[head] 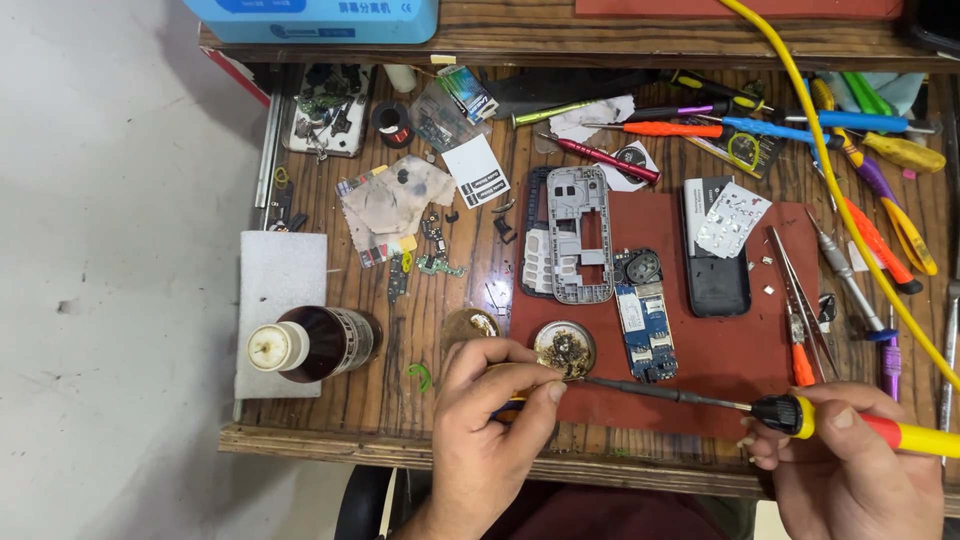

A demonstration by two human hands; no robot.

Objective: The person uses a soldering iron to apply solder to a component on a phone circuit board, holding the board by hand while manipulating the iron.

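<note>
Right hand (850,455): we saw it closed round the iron (800,413) – tip reaching left.
Left hand (490,410): fingers pinched by the tin (565,349), perhaps on solder.
Board (645,330): on the mat (730,360) beside the tin.

Cluttered wooden workbench (330,415), red mat (720,350)

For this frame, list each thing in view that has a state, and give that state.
soldering iron: held in right hand, tip at the round tin
round tin: open, dark residue inside
left hand: fingers pinched near the iron's tip, what they hold hidden
phone frame: stripped, lying flat
circuit board: bare, on red mat
brown bottle: capped, on its side
tweezers: lying unused
</note>
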